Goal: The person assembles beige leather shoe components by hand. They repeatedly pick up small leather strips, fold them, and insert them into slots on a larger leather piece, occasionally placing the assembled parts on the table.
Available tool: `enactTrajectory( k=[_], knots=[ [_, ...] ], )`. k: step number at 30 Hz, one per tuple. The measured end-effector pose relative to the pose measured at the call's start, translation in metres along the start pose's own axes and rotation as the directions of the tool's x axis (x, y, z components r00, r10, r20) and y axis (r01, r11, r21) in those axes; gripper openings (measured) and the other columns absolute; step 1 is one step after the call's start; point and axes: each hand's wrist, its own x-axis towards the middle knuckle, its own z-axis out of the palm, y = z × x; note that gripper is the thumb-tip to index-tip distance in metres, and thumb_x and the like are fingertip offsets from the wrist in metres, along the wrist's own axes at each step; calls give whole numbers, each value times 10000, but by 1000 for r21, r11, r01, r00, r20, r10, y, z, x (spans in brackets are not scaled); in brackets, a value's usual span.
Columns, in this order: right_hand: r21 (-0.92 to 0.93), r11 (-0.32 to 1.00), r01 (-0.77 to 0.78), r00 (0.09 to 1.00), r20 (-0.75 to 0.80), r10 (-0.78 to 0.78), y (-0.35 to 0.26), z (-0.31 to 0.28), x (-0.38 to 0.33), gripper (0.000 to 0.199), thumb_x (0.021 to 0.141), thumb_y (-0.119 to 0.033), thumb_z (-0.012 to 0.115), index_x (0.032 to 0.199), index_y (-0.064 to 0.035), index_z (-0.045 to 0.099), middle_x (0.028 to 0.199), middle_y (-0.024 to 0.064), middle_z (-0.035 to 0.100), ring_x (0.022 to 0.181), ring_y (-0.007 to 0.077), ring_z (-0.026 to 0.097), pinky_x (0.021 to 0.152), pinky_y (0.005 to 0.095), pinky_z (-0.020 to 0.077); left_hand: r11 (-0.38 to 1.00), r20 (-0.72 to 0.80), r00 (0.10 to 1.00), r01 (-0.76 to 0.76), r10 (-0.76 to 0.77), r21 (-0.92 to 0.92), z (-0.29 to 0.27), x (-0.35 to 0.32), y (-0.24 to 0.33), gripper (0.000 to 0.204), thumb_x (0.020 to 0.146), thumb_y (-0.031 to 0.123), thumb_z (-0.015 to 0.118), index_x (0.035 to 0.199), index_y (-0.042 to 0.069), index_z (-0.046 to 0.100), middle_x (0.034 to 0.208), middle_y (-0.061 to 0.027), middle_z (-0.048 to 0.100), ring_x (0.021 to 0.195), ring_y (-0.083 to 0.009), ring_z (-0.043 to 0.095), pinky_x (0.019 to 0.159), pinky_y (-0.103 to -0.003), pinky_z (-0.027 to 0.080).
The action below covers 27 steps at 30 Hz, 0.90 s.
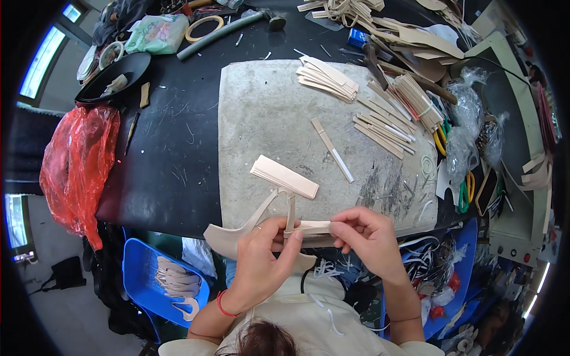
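My left hand (261, 261) is closed around a beige, leather-like cut piece (225, 236) with a curved body and thin straps, held at the near edge of the work board. Its thumb and fingers pinch a narrow strap. My right hand (371, 240) pinches the right end of a short pale strip (314, 226), which stretches between both hands against the strap. Just beyond them lies a neat stack of pale strips (284, 178). A single narrow strip with a white half (332, 149) rests farther right. Part of the beige piece is hidden behind my left hand.
Under the work lies a worn grey board (255, 113) on a black table. Strip bundles (328, 79) and a hammer (270, 22) lie toward the back. A red plastic bag (80, 169) sits left; a blue bin (139, 282) with cut pieces stands below the left edge.
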Motion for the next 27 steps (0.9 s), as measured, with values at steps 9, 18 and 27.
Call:
enactTrajectory(
  k=[9, 18, 27],
  knots=[
    [-267, 957, 112, 984, -107, -145, 8, 13, -1, 97, 842, -44, 656, 906, 26, 637, 756, 107, 671, 671, 127, 659, 587, 252, 523, 975, -57, 994, -77, 90, 206, 8, 2, -7, 165, 824, 78, 650, 947, -7, 581, 764, -141, 595, 612, -249, 612, 528, -346, 489],
    [-681, 725, 104, 977, -65, -202, -12, -8, 7, 112, 806, -76, 683, 819, -24, 584, 619, 82, 574, 521, 183, 572, 480, 302, 429, 850, -64, 966, -187, 250, 493, 16, 7, -5, 115, 795, 48, 647, 882, 13, 580, 757, -117, 570, 550, -225, 565, 504, -329, 448],
    [-600, 770, 217, 841, -285, -460, -10, -43, 5, 115, 827, -54, 666, 915, 17, 648, 761, 67, 615, 625, 110, 567, 576, 240, 448, 864, -146, 939, -216, 311, 455, -38, -9, 34, 198, 765, -9, 653, 953, 23, 601, 805, -99, 588, 625, -196, 612, 532, -315, 482]
  ],
)
